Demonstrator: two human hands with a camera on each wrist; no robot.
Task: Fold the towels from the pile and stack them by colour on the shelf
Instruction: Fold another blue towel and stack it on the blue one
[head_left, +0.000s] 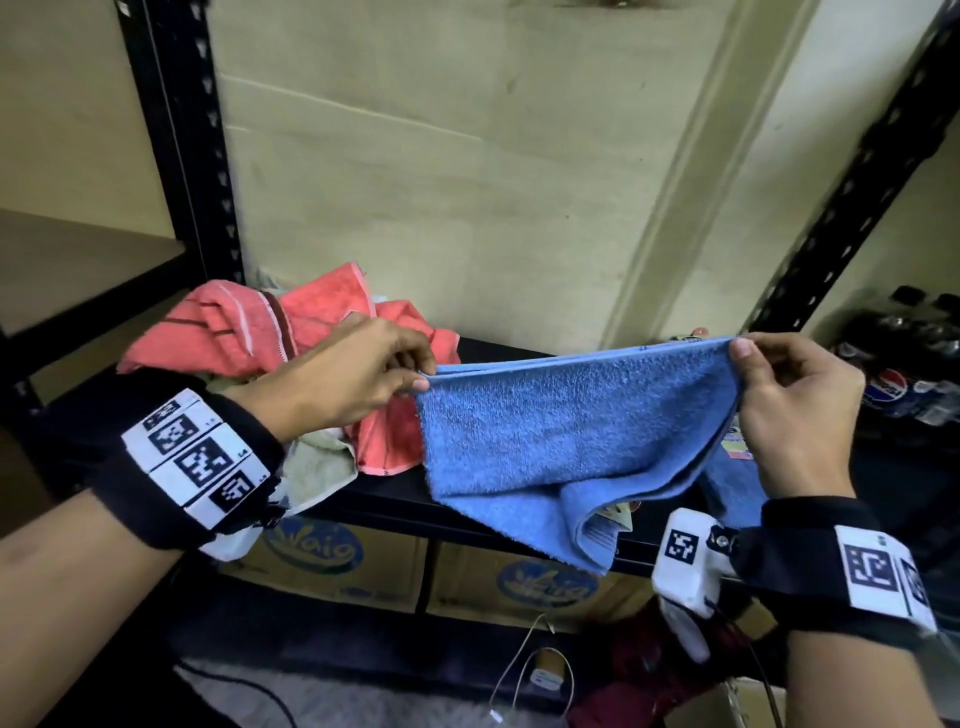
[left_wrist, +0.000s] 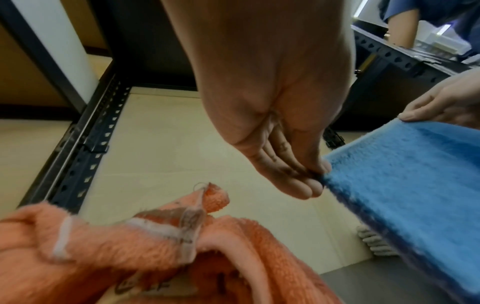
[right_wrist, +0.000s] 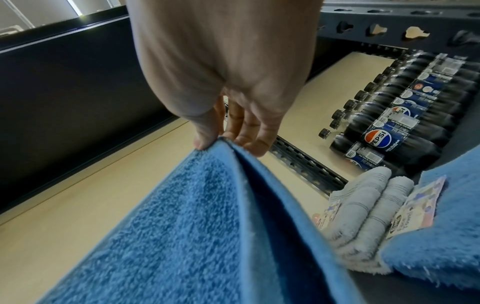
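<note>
A blue towel (head_left: 566, 436) hangs doubled over between my two hands above the black shelf (head_left: 498, 348). My left hand (head_left: 415, 376) pinches its left top corner (left_wrist: 335, 174). My right hand (head_left: 737, 351) pinches the right top corner (right_wrist: 221, 146) between thumb and fingers. Behind my left hand lies the pile of salmon-pink towels (head_left: 291, 327) with a pale greenish one (head_left: 317, 462) under them. At the right of the shelf lie folded grey towels (right_wrist: 369, 207) and a folded blue towel (right_wrist: 441, 236) with a paper label.
Black perforated uprights (head_left: 176, 130) stand at both sides of the shelf bay. Pepsi bottles (right_wrist: 405, 115) lie packed on the neighbouring shelf to the right. Cardboard boxes (head_left: 343, 561) sit below the shelf, with cables and red cloth on the floor.
</note>
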